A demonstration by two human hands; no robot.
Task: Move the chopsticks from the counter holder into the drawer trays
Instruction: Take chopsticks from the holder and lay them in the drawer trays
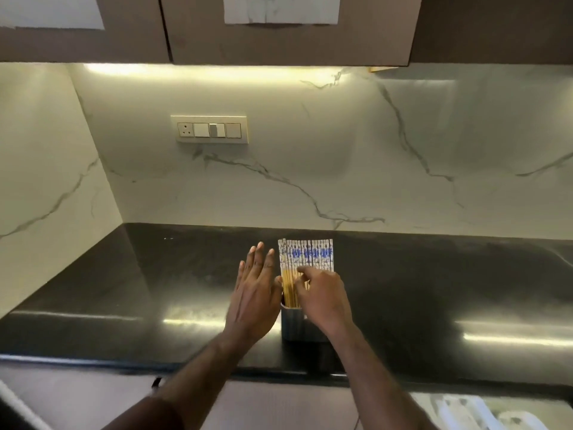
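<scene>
A bundle of several chopsticks [307, 256] with white and blue patterned tops and yellow shafts stands upright in a grey metal holder [293, 324] on the black counter [124, 290]. My left hand [254, 293] is flat and open just left of the chopsticks, its fingers pointing away from me and its thumb touching the shafts. My right hand [322, 293] reaches over the holder from the right, with its fingertips on the yellow shafts; whether it grips them I cannot tell. The hand hides the holder's right side.
The counter meets a white marble backsplash [341, 156] with a switch panel [212, 129]. Brown wall cabinets [279, 32] hang overhead. Below the counter's front edge are brown drawer fronts [93, 395], and at the bottom right a compartment with white items [483, 412].
</scene>
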